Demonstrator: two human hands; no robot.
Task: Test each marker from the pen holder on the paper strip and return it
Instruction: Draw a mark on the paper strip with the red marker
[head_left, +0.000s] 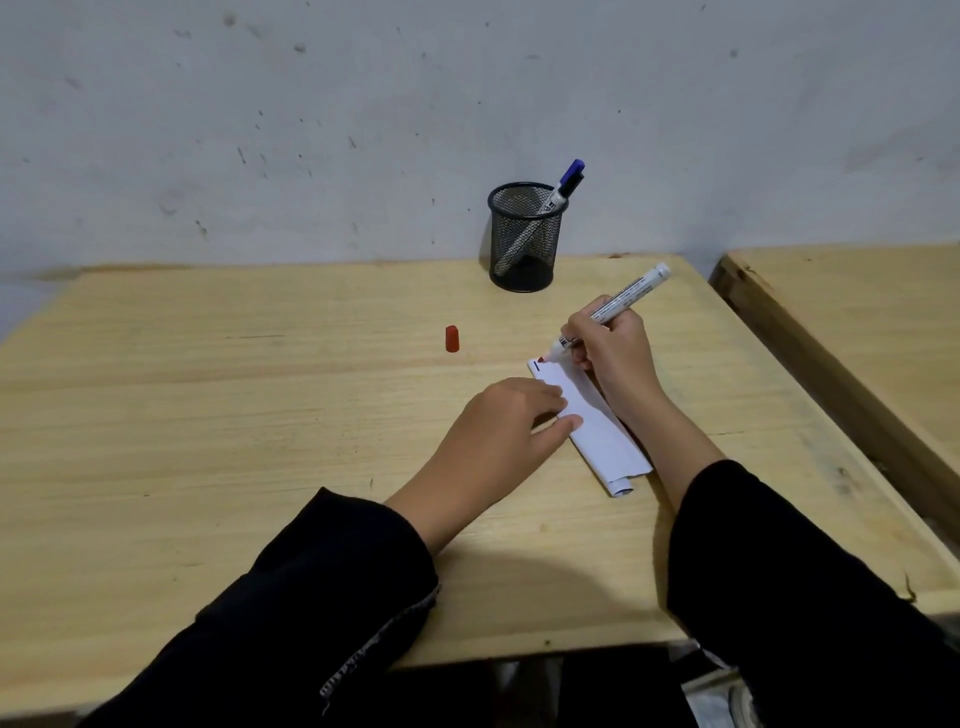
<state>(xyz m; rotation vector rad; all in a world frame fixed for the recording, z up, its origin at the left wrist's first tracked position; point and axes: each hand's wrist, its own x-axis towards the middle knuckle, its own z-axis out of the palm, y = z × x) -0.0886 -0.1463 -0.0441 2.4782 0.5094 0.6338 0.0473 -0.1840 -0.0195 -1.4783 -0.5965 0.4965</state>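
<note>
The right hand (613, 348) has its fingers wrapped tight around a marker (615, 306), its red tip touching the far end of the paper strip (597, 421). The left hand (498, 431) lies flat, fingers together, pressing the strip onto the wooden table (208, 415). A red cap (452, 339) sits nearby. Behind stands the black pen holder (524, 236) with a blue marker (566, 184) inside.

you've got a black wire-mesh pen holder (524, 244) w/ a blue-capped marker (563, 186), small red plastic cap (452, 339), white folded paper strip (597, 426), pale wood-grain table (208, 415), black sleeves (322, 597).
</note>
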